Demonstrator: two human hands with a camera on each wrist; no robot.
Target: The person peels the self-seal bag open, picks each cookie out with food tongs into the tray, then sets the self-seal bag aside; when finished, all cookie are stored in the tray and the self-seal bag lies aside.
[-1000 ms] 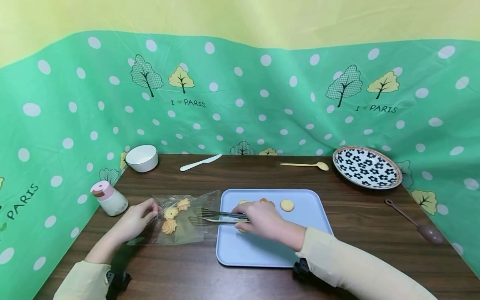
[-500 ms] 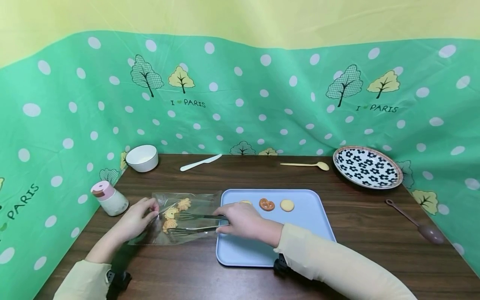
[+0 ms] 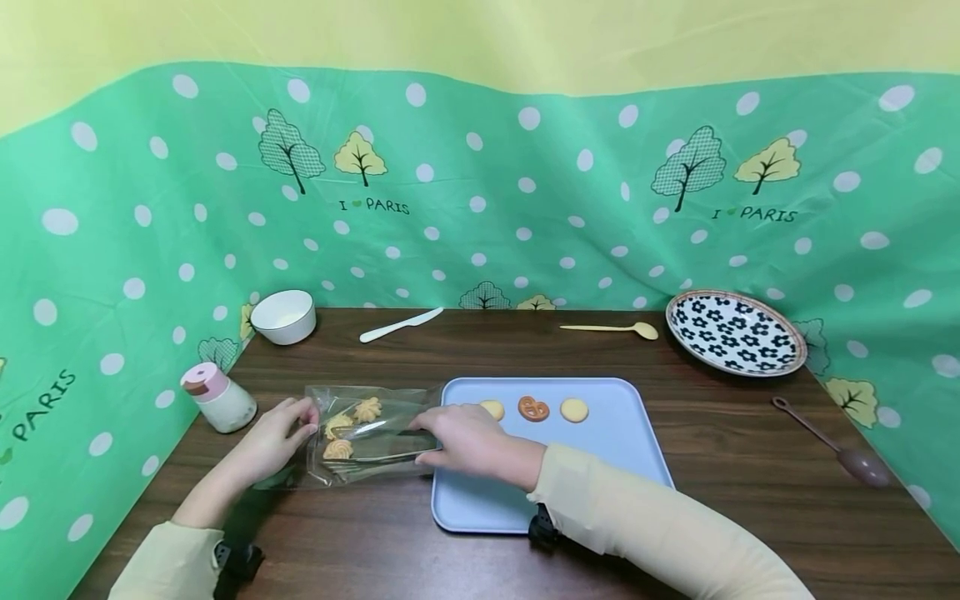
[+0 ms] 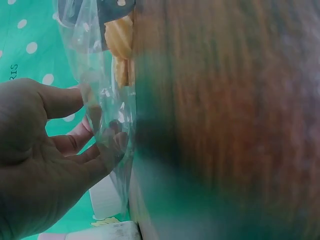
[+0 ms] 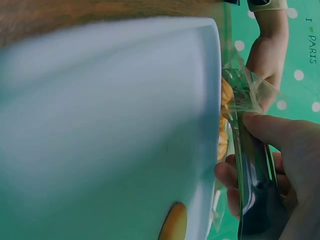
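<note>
A clear plastic bag point(image 3: 405, 398) lies on the table with piped cookies point(image 3: 367, 409) inside. My left hand point(image 3: 273, 439) pinches the bag's left edge; in the left wrist view, fingers and thumb meet on the crinkled film. My right hand point(image 3: 471, 442) grips metal tongs point(image 5: 256, 175) over the tray's left edge, thumb on one side and fingers on the other. The tongs reach left into the bag, their tips close to the cookies; whether they hold one is hidden by film glare. On the blue tray point(image 3: 555, 492) lie a pretzel point(image 3: 533, 408) and two round cookies point(image 3: 574, 410).
Left of the bag stands a pink-lidded jar point(image 3: 219, 397), with a white bowl point(image 3: 284, 317) behind it. Along the back lie a white knife point(image 3: 401, 326) and a yellow spoon point(image 3: 609, 329). A flower-patterned plate point(image 3: 735, 333) and a brown spoon point(image 3: 832, 444) are at the right.
My right hand has moved left, carrying the tongs from over the tray deep into the bag, which uncovers the pretzel. The left hand keeps its place on the bag.
</note>
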